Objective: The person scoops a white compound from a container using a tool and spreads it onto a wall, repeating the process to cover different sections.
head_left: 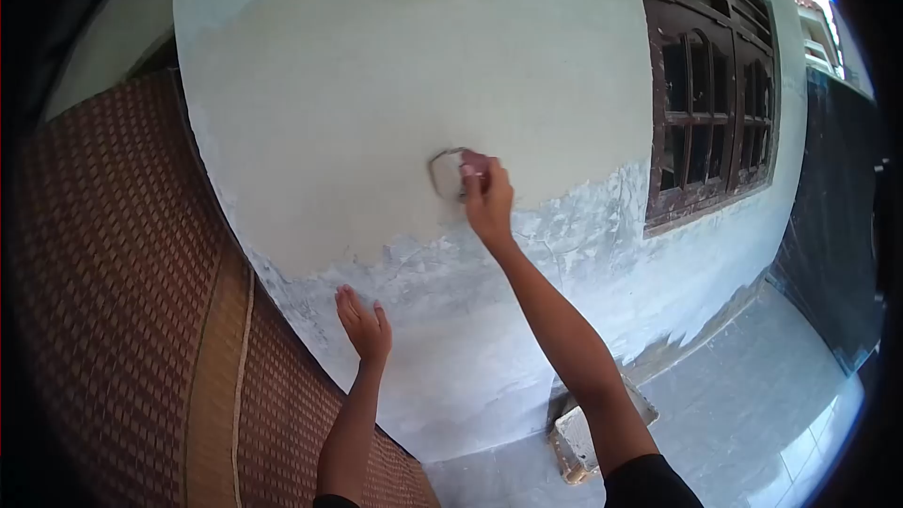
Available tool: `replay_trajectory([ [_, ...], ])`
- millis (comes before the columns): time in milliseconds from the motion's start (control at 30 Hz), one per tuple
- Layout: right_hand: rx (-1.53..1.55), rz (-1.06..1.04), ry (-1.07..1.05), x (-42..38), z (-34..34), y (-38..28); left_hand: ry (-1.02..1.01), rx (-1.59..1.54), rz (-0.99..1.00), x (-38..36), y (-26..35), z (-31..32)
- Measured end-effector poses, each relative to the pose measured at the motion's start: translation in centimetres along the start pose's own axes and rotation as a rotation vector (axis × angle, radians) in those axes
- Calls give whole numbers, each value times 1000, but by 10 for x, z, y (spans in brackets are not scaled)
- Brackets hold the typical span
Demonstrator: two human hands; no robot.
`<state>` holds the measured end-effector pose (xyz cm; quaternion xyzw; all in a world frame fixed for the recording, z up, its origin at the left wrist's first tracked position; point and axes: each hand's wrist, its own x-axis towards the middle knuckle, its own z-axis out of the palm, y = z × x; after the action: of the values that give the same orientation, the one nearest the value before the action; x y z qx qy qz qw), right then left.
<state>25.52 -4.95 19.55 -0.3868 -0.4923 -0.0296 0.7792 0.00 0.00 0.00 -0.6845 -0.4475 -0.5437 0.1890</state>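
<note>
A small hand tool, reddish-brown where held, its pale, dark-edged face blurred, sits against the wall, cream above, patchy grey-white below.

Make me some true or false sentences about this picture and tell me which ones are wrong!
1. The right hand holds a flat tool at the wall. True.
2. The left hand is open. True.
3. The left hand is higher than the right hand. False: it is lower.
4. In the picture, a brown window is right of the tool. True.
5. The wall is one colour all over. False: it's greyish-beige higher up and whiter lower down.
</note>
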Motion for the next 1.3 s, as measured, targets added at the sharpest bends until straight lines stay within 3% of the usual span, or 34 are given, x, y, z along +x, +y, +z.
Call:
replay_trajectory([
  [33,-227,-175,28,0,8,14,-36,2,8,1,-5,-5],
  [67,-245,-256,137,6,11,35,-70,5,15,3,-10,-10],
  [100,-239,-202,163,19,-27,40,-59,-6,-16,-13,19,0],
  [200,-38,108,294,26,-75,83,-147,-21,-40,-14,15,-11],
  [300,-22,175,504,21,-120,83,-178,-65,-67,-17,23,-12],
  [367,120,258,512,17,-148,114,-191,-149,-104,-20,31,-14],
  [700,237,491,322,-73,-194,115,-253,-347,-140,-44,60,4],
  [967,231,626,296,-149,-222,117,-348,-750,-372,-86,87,21],
  [1300,252,806,310,-259,-350,123,-597,-928,-581,-193,155,35],
])
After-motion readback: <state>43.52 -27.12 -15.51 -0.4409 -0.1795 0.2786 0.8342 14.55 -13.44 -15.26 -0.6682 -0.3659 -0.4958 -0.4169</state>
